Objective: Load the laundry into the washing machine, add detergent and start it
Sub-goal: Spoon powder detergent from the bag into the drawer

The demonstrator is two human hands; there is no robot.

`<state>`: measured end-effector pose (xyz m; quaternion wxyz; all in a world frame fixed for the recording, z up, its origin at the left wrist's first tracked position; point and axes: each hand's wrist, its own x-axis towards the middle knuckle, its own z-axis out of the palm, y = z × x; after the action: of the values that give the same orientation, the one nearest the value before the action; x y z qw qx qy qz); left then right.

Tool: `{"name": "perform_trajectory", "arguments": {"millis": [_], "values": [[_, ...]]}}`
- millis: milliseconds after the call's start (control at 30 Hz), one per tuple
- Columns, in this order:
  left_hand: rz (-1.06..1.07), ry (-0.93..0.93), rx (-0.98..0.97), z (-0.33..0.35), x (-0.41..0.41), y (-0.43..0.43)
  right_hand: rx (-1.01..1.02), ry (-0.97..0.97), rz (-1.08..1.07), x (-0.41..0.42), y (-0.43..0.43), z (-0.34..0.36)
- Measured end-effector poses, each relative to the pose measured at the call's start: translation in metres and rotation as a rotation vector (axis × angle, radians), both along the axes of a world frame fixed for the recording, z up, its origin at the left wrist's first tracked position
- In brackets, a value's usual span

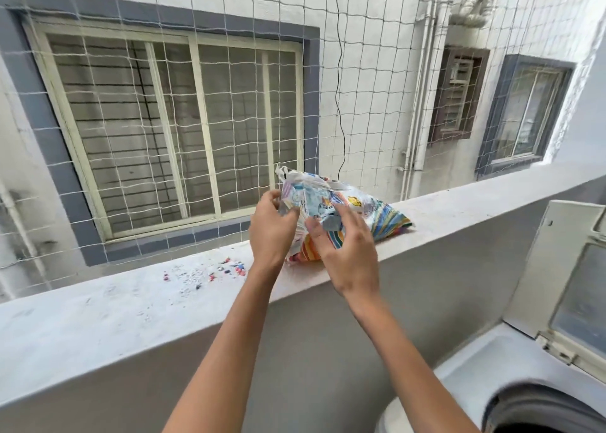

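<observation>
Fetching detergent: left hand [272, 232] pinches the packet [344, 209] on the ledge [98, 314]; right hand [344, 252] rests spread on it. Next, I judge, carry it to the washer [492, 367].

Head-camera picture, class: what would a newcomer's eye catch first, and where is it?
First, the colourful detergent bag on the ledge, with the left hand and right hand on its near end. Next, the netting beyond, and the washing machine with raised lid at lower right.

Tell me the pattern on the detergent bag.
Multicoloured stripes with printed pictures on the detergent bag, head view.
</observation>
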<state>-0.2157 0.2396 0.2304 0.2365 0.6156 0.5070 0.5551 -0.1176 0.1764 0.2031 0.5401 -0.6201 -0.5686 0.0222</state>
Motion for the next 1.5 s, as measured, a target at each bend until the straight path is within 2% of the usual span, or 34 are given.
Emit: {"name": "perform_trajectory", "arguments": {"millis": [133,333,500,667,933,1233,1500], "values": [[0.099,0.043,0.057,-0.003,-0.001,0.008,0.002,-0.023,-0.120,-0.015,0.002,0.018],[0.167,0.029,0.136,-0.006,0.002,0.007,0.024,-0.021,-0.104,-0.025,0.002,0.027],[0.153,0.016,0.137,-0.008,0.004,0.006,-0.024,-0.058,-0.102,-0.025,0.007,0.029],[0.045,-0.080,0.103,-0.011,0.002,0.005,-0.079,-0.205,-0.111,-0.030,0.005,0.027],[-0.001,-0.121,0.110,-0.018,0.005,-0.004,-0.037,-0.348,-0.101,-0.019,-0.013,0.022],[0.037,-0.165,0.163,-0.021,0.018,-0.024,0.144,-0.235,-0.135,0.007,-0.033,0.016],[0.062,-0.346,0.126,-0.026,0.050,-0.053,0.222,-0.215,-0.264,0.043,-0.049,0.014]]}}
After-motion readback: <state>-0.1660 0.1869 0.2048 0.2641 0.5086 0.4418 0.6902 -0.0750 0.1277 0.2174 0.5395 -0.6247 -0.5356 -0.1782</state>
